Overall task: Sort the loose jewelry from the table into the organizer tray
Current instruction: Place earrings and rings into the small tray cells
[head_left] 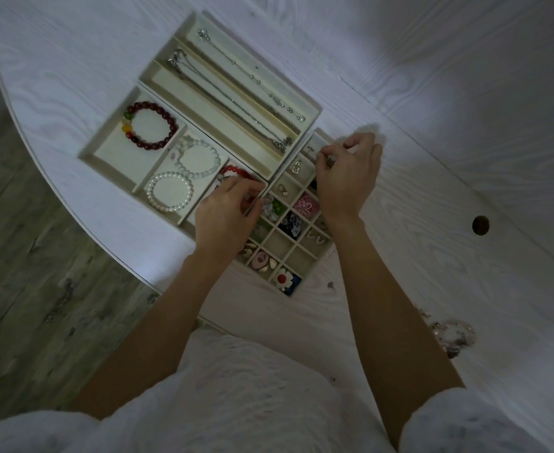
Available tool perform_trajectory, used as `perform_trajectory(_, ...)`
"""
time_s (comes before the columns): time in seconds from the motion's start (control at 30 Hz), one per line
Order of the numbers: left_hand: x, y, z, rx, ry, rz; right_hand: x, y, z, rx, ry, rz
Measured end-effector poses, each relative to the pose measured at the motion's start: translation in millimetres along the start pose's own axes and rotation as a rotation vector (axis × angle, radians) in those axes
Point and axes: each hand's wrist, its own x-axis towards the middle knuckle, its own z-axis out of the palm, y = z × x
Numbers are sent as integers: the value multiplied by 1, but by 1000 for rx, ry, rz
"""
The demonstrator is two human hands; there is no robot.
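A cream organizer tray (158,65) lies on the white table. Its long slots hold silver chains (236,103). Its left compartments hold a dark red bead bracelet (153,125) and white pearl bracelets (169,191). A grid of small cells (282,240) holds earrings and charms. My left hand (225,217) rests on the tray edge, its fingers over a red bracelet (233,171). My right hand (347,178) hovers over the grid's far cells and pinches a small dark piece (330,160) between thumb and fingers.
A small heap of loose jewelry (452,335) lies on the table at the right, near my right forearm. A round hole (480,225) is cut in the tabletop farther right. The table's curved edge runs along the left, with wooden floor (24,256) beyond.
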Motion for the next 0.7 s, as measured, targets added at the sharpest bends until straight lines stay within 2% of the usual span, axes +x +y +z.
perform_trajectory(0.3, 4, 5, -1, 32, -1, 2, 8, -1, -1, -218, -84, -88)
perform_trajectory(0.6, 3, 9, 0, 43, 43, -20, 8, -4, 8, -184, -11, -102)
perform_trajectory(0.7, 2, 10, 1, 39, 52, -26, 7, -2, 5, -102, 2, -101)
